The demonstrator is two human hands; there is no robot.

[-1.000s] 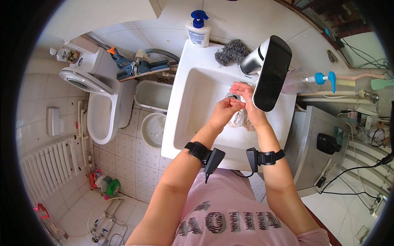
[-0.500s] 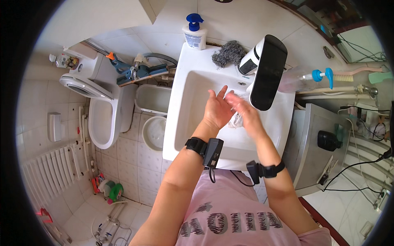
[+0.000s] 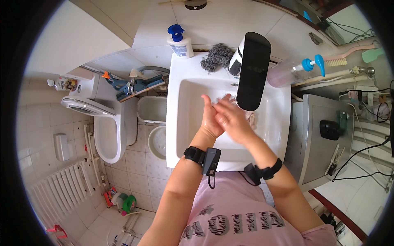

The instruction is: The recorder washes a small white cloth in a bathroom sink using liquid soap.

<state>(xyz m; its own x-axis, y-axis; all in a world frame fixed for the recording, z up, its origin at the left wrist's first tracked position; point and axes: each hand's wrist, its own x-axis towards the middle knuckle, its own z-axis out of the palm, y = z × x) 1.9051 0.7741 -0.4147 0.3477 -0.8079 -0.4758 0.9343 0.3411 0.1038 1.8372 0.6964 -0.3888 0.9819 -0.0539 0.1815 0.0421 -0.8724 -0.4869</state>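
The white sink is sitting right in front, maybe to catch any drips. The black-topped tap is reaching over it. The clear pump bottle and white pump bottle are standing at the back, likely for easy reach. The right hand is lying across the left hand; both are stretching out flat, gripping nothing. The grey scrubber is resting on the back edge. The pale cloth is lying in the sink near the right hand, partly hiding behind the tap.
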